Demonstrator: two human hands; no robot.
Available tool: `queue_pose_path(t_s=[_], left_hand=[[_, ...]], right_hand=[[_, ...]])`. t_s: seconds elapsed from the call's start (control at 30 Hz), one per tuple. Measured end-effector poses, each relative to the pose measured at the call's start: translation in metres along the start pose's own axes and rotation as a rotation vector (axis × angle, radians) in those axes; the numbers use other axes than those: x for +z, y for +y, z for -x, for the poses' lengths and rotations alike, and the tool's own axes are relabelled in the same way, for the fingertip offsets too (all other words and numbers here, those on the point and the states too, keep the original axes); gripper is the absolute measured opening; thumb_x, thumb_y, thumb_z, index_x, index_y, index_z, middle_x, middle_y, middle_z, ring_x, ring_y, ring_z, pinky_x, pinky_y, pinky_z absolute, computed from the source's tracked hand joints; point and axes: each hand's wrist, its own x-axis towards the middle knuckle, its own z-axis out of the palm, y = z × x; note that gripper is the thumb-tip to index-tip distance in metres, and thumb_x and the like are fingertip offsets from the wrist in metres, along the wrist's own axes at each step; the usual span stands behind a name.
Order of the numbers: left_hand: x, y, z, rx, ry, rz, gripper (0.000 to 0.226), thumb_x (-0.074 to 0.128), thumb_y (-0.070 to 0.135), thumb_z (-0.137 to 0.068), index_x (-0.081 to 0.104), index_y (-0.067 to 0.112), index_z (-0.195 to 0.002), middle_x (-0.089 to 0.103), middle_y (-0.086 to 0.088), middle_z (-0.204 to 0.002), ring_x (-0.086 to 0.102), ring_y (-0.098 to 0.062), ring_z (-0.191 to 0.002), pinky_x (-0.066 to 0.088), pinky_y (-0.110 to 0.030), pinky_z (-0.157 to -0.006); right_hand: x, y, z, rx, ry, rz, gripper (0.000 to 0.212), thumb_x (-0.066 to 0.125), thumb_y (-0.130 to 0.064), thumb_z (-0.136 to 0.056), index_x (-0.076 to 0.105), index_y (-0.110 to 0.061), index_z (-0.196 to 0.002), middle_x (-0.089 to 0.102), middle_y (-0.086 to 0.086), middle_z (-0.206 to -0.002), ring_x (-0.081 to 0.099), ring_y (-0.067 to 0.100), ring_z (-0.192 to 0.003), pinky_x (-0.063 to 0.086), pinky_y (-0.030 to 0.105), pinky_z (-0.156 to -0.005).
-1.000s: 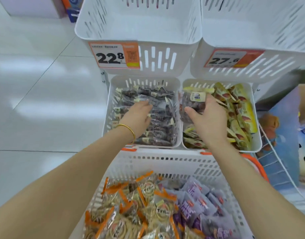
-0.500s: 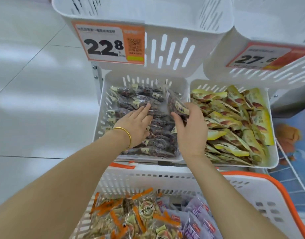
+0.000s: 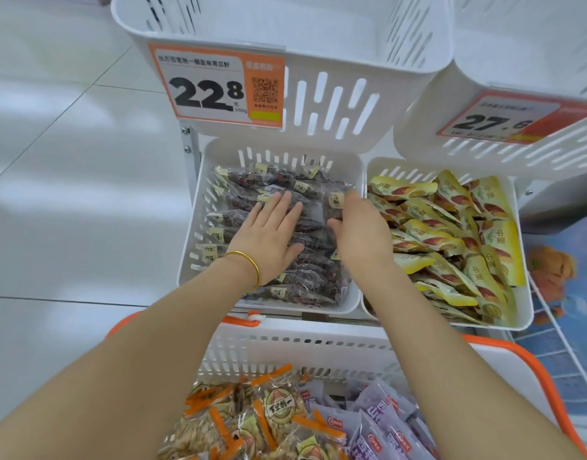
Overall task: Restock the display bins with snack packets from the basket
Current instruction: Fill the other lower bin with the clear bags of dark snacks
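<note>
We find the right hand [image 3: 362,240] pinching a clear plastic packet of dark snacks [image 3: 333,204] between thumb and curled fingers. The packet stands on end against the right wall of the lower-left white slotted plastic bin [image 3: 199,227], with its long axis running up and away from us. The left hand [image 3: 269,240] lies just beside it to the left, fingers straight and spread, pressing flat on the pile of dark packets [image 3: 305,280] in that bin.

So the held packet sits to the right of the left fingertips and above the pile. By our reckoning it wants laying flat along the right wall, and the right hand is the one placed for that.

The neighbouring white bin [image 3: 521,293] holds yellow foil packets [image 3: 445,234]. Nearest us, the white basket with an orange rim [image 3: 302,350] carries orange-sealed clear packets [image 3: 252,419] and pale purple packets [image 3: 378,426]. Overhead hangs another white slotted bin [image 3: 318,34] bearing an orange price tag [image 3: 215,88], and glossy pale floor tiles [image 3: 69,161] lie to the left.
</note>
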Motion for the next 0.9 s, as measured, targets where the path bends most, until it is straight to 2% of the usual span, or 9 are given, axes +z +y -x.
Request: queue_pose_path(t_s=[0.17,0.33,0.53,0.6,0.63,0.7,0.8,0.87,0.9], left_hand=[[0.008,0.009,-0.003,-0.074,0.018,-0.162,0.068,0.015,0.051,-0.098,-0.020,0.019,-0.146,-0.018,-0.004,-0.156,-0.013,-0.022,-0.145,0.004,-0.047,-0.116],[0.008,0.008,-0.004,-0.078,0.028,-0.143,0.069,0.017,0.051,-0.097,-0.019,0.020,-0.147,-0.017,-0.004,-0.157,-0.011,-0.021,-0.145,0.004,-0.049,-0.115],[0.004,0.008,-0.003,-0.080,0.057,-0.117,0.071,0.025,0.051,-0.097,-0.012,0.020,-0.148,-0.008,-0.003,-0.158,-0.004,-0.021,-0.145,0.008,-0.049,-0.114],[0.004,0.006,-0.004,-0.072,0.071,-0.117,0.070,0.027,0.051,-0.096,-0.010,0.021,-0.149,-0.005,-0.002,-0.158,-0.002,-0.021,-0.145,0.008,-0.049,-0.114],[0.004,0.005,-0.005,-0.065,0.081,-0.118,0.070,0.027,0.050,-0.096,-0.009,0.022,-0.149,-0.003,-0.002,-0.158,-0.001,-0.021,-0.145,0.008,-0.049,-0.114],[0.003,0.002,-0.005,-0.053,0.104,-0.122,0.067,0.028,0.048,-0.097,-0.004,0.023,-0.149,0.000,-0.001,-0.158,0.001,-0.021,-0.145,0.007,-0.049,-0.114],[0.000,0.002,-0.004,-0.066,0.116,-0.082,0.061,0.029,0.041,-0.097,0.002,0.025,-0.150,0.005,-0.001,-0.158,0.003,-0.020,-0.145,0.004,-0.050,-0.115],[0.000,0.000,-0.004,-0.079,0.120,-0.042,0.059,0.030,0.038,-0.097,0.006,0.026,-0.150,0.007,-0.001,-0.158,0.003,-0.020,-0.145,0.002,-0.050,-0.116],[0.000,-0.001,-0.004,-0.082,0.123,-0.031,0.058,0.030,0.037,-0.097,0.007,0.026,-0.150,0.007,-0.001,-0.158,0.003,-0.020,-0.145,0.002,-0.049,-0.116]], right_hand=[[-0.002,0.002,-0.010,0.036,-0.158,0.048,0.025,0.057,-0.015,-0.094,0.045,-0.004,-0.113,0.061,0.013,-0.104,0.059,0.027,-0.088,0.039,0.033,-0.065],[0.001,-0.003,-0.037,0.054,-0.238,0.062,0.031,0.061,-0.019,-0.091,0.051,-0.001,-0.114,0.060,0.018,-0.113,0.060,0.034,-0.104,0.043,0.034,-0.072],[0.014,-0.008,-0.023,0.067,0.023,0.078,0.048,0.060,-0.033,-0.090,0.038,-0.007,-0.123,0.053,0.013,-0.121,0.054,0.033,-0.110,0.047,0.039,-0.073],[0.014,0.000,-0.005,-0.037,0.237,-0.007,0.051,0.059,-0.020,-0.091,0.035,-0.010,-0.135,0.049,0.012,-0.131,0.046,0.031,-0.119,0.044,0.038,-0.086],[0.015,0.003,0.007,-0.108,0.312,-0.060,0.056,0.056,-0.010,-0.091,0.032,-0.012,-0.141,0.044,0.013,-0.139,0.042,0.032,-0.125,0.042,0.039,-0.094],[0.027,0.006,0.028,-0.225,0.277,-0.059,0.061,0.051,-0.007,-0.092,0.026,-0.012,-0.148,0.025,0.015,-0.154,0.028,0.033,-0.139,0.034,0.043,-0.108],[0.044,0.005,0.037,-0.230,0.044,0.008,0.062,0.029,-0.038,-0.101,0.014,-0.004,-0.150,0.002,0.014,-0.159,0.001,0.026,-0.147,0.010,0.037,-0.120],[0.044,0.003,0.026,-0.176,-0.068,0.012,0.070,0.018,-0.050,-0.099,0.003,-0.005,-0.151,-0.008,0.011,-0.159,-0.010,0.021,-0.146,-0.005,0.030,-0.119],[0.045,0.002,0.020,-0.163,-0.096,0.020,0.073,0.015,-0.052,-0.097,0.001,-0.005,-0.151,-0.010,0.011,-0.159,-0.012,0.020,-0.146,-0.008,0.029,-0.118]])
